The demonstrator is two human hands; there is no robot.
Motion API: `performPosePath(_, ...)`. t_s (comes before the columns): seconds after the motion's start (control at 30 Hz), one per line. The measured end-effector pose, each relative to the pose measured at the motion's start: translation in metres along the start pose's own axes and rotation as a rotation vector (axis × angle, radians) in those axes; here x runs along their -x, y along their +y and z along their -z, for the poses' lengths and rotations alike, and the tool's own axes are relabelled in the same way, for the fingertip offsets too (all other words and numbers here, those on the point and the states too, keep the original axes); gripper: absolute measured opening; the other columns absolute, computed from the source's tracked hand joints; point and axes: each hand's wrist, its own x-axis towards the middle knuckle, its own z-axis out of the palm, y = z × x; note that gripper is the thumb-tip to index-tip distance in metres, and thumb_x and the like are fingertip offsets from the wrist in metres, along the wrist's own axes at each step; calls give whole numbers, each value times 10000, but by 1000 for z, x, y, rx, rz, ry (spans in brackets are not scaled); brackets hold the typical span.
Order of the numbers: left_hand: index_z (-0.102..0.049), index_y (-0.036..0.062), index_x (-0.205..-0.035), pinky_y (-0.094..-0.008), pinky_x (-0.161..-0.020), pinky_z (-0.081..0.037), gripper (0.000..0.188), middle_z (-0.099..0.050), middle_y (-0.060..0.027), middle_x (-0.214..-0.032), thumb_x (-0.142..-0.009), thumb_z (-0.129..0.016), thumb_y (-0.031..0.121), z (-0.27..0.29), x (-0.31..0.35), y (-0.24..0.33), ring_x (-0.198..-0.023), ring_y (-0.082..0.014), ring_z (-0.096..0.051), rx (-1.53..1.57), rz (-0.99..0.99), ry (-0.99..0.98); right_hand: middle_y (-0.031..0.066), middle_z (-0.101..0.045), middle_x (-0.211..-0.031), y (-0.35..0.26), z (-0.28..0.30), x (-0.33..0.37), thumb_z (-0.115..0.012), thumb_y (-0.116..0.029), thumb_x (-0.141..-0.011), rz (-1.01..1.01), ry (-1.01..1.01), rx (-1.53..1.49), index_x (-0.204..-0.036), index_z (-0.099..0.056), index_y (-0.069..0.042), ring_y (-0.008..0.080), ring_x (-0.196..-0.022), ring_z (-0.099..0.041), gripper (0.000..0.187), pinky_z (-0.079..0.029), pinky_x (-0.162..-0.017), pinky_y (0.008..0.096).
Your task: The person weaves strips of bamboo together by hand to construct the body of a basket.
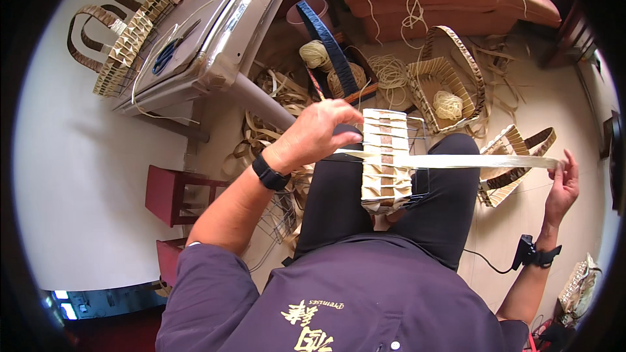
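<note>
Well apart from our left hand [321,129], which sat just beside the woven basket [386,186] over our lap [450,205], our right hand [562,189] pinched the end of a pale strip [479,161] stretched out rightward; we couldn't tell whether the left gripped anything.

This seems to be a room of a home used as a small craft workshop, because a reddish sofa [482,0] and red stools [163,199] share the pale floor [554,101] with baskets [418,92], twine balls [448,105] and heaps of strips [279,89], while scissors [165,56] lie on a table [222,6].
</note>
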Motion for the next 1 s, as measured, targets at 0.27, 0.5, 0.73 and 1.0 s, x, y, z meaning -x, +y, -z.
performPosePath(0.27, -757, 58, -1201, -349, -781, -599, 383, -734, -101, -1070, -839, -881, 72, 12, -100, 136, -883, -239, -733, 367, -345, 182, 144, -759, -1263, -185, -43, -33, -655, 97, -1015, 601, -217, 299, -1377, -688, 1, 227, -1068, -746, 376, -616, -946, 335)
performPosePath(0.5, -769, 39, -909, -403, -667, -583, 161, -722, -141, -745, -838, -850, 158, 6, -115, 148, -695, -319, -736, 240, -303, 363, 126, -748, -1199, -236, -128, -44, -757, 91, -922, 691, -303, 51, -1317, -698, 17, 168, -947, -715, 406, -576, -863, 309)
performPosePath(0.73, -743, -22, -914, -257, -641, -579, 83, -757, -49, -801, -953, -730, 51, 11, -86, 87, -744, -63, -702, 574, -32, 284, -1, -718, -924, -171, -213, -5, -695, -41, -1061, 22, -588, -577, -1363, -663, -5, 51, -805, -621, 306, -498, -729, 208)
performPosePath(1.0, -779, 70, -1023, -426, -780, -601, 289, -792, -133, -921, -969, -792, 354, -66, -23, 4, -871, -314, -774, 113, 223, 132, 2, -690, -713, -92, -240, -4, -778, -108, -964, -320, -932, -42, -983, -802, 20, 70, -645, -588, 131, -468, -592, 274)
